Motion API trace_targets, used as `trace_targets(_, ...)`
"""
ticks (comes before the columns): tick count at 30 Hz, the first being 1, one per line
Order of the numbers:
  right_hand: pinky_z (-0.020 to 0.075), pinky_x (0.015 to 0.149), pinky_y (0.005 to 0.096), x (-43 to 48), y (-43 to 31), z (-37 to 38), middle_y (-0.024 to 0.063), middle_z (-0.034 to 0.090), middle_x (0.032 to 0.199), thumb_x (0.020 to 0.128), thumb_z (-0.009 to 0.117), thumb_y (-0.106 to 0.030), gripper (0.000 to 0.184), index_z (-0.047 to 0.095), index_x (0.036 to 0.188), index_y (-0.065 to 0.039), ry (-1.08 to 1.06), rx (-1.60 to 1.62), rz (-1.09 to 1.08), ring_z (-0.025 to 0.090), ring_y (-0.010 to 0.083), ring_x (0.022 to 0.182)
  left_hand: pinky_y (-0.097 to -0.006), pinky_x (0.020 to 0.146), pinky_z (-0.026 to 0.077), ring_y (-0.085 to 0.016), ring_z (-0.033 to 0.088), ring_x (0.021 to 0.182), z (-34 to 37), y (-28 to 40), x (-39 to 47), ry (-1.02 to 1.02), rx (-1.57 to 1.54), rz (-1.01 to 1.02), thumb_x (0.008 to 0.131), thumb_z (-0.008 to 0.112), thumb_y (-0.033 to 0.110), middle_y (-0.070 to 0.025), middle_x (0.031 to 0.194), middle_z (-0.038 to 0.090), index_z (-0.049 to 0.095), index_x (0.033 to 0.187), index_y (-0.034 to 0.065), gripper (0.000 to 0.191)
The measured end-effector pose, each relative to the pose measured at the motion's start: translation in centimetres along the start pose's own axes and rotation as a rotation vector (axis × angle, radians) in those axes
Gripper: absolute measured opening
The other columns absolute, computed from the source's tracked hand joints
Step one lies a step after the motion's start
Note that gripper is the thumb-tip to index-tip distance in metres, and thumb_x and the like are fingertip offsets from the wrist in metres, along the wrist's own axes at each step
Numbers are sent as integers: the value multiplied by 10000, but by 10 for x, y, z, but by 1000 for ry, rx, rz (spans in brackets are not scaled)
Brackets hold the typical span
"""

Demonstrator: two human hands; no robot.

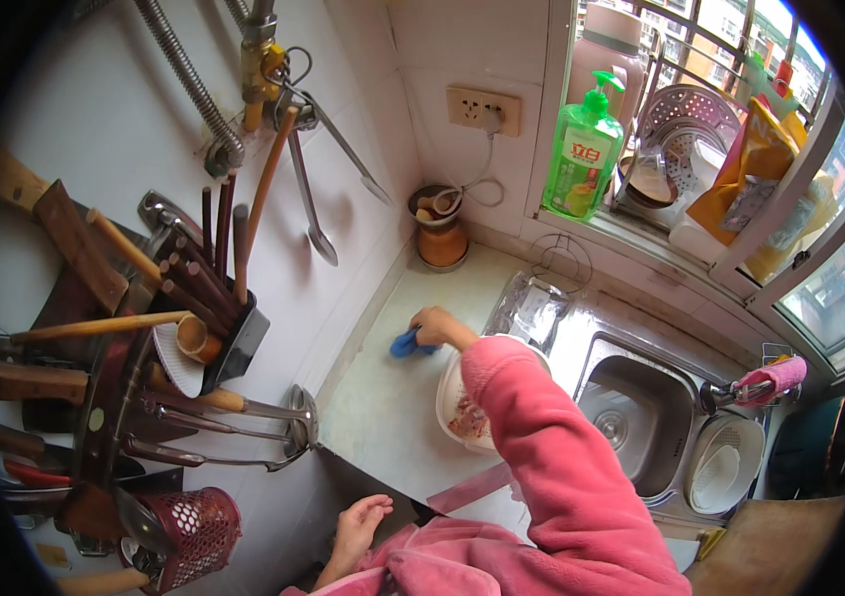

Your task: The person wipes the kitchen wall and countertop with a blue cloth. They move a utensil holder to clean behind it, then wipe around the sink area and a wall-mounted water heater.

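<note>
My right hand (440,326) presses a blue cloth (412,343) onto the pale countertop (385,402), towards the wall corner. Its pink sleeve (541,439) crosses above a white basin (446,398), hiding much of it. Reddish bits that I cannot identify lie inside the basin. My left hand (360,526) hangs low in front of me, off the counter's front edge, with loosely bent fingers and nothing in them.
A steel sink (642,454) lies right of the basin, with white colanders (724,465) beyond it. An orange-brown pot (441,240) stands in the corner. Green dish soap (585,153) sits on the windowsill. Knives (79,246) and a chopstick holder (243,350) jut from the left wall.
</note>
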State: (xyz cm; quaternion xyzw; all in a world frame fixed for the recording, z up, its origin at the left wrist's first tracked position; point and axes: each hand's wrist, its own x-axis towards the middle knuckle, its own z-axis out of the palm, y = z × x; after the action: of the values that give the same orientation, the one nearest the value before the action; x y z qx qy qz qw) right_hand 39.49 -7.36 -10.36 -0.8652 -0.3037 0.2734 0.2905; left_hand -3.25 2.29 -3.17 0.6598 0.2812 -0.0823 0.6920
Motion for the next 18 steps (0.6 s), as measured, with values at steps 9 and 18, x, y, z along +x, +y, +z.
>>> trace_targets(9,500,915,450,15,106,-101,249,615,1135,763,618,-103,368,663,1125,-56,867,43,141,589,446,1044,-302,886,500,-198,654,1015,8,-1,16,21,-16,-22,972,564,108,-134,1135,672,607,1178,-49,262)
trace_targets(18,494,931,436,56,115,-40,158,560,1223,869,525,-135,271,704,1054,-53,497,-590,267,512,365,1125,-305,891,501,-207,657,1036,15,2,26,-17,34,-8,985,547,108,-140,1147,667,595,1191,-61,270)
